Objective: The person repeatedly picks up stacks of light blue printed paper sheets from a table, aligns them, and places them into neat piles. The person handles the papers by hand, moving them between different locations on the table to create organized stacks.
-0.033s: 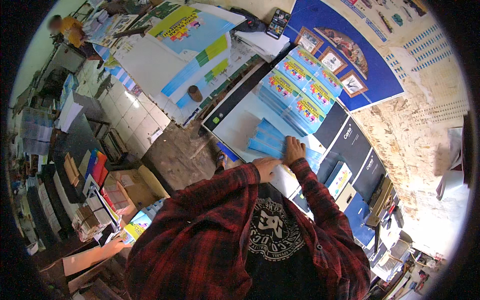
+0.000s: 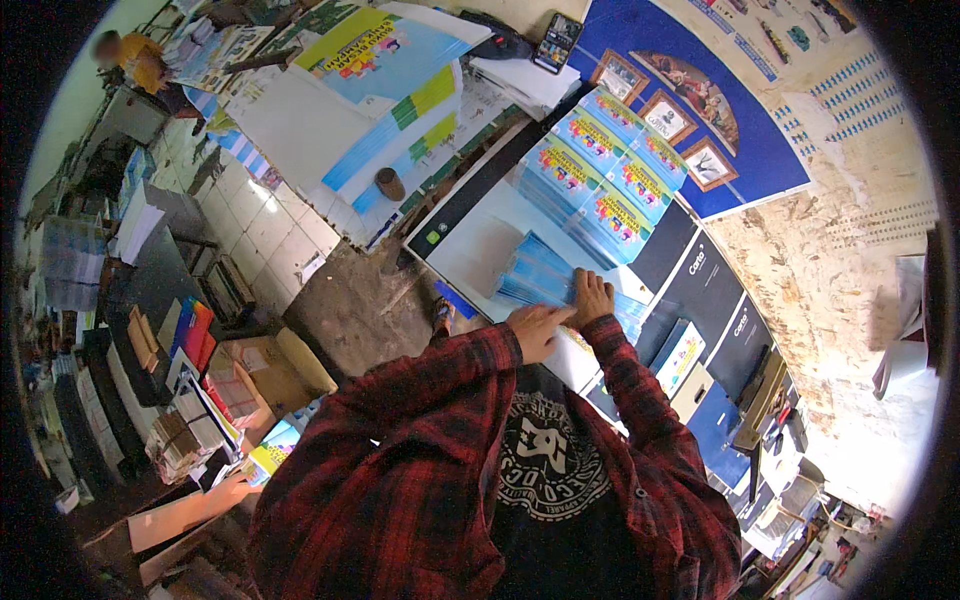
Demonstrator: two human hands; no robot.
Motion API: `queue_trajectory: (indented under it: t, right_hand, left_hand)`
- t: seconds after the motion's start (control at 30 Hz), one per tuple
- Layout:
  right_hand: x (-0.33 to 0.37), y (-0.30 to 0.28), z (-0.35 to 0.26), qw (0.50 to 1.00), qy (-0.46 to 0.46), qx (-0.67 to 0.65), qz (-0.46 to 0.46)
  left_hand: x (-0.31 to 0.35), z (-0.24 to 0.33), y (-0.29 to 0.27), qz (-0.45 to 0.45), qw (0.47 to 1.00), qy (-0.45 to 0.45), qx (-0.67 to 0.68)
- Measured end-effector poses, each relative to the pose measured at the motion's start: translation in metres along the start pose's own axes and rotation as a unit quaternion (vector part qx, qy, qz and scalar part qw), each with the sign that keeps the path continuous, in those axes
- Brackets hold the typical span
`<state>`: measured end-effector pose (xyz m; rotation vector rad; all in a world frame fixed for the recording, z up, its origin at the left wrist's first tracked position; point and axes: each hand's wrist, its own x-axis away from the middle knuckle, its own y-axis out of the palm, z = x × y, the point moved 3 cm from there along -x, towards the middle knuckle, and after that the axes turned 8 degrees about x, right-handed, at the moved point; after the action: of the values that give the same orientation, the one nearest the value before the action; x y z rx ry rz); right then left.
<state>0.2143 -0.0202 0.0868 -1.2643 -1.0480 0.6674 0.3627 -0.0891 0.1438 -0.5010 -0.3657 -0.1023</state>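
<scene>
Good handling here comes down to a light, even hold: the right hand (image 2: 592,297) is best used as a weight on the blue booklets (image 2: 535,272), pressing flat so the overlapping layers do not skid, while the left hand (image 2: 537,332) works close to the near edge with loose fingertips. Pressing too hard would probably crease the thin covers or push the fan out of line; an even overlap should make single edges easier to catch.

The right hand lies over the pile with its fingers bent and close together; whether it pinches a booklet or merely rests there, I cannot tell. The left hand reaches toward it, narrow, fingers stretched and near the right one's; its fingertips are too small to show a grip.

The blue booklets lie just right of the centre of the frame, on the pale part of the surface (image 2: 480,240), showing on both sides of the right hand. They look thin and glossy, light blue with paler streaks along the layered edges, and spread like a fan. Just above them stand neat stacks of booklets (image 2: 618,190), their covers blue with yellow-green and small colourful figures.
</scene>
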Motion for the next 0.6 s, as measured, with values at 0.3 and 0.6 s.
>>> queue_trajectory:
  t: [0.3, 0.6]
  right_hand:
    - [0.007, -0.008, -0.004, 0.998, 0.010, -0.034, 0.059]
    - [0.042, 0.006, 0.057, 0.998, 0.032, 0.016, 0.052]
  left_hand:
    - [-0.071, -0.061, -0.031, 0.111, 0.932, 0.179, -0.295]
    - [-0.101, -0.053, -0.035, 0.045, 0.924, 0.085, -0.370]
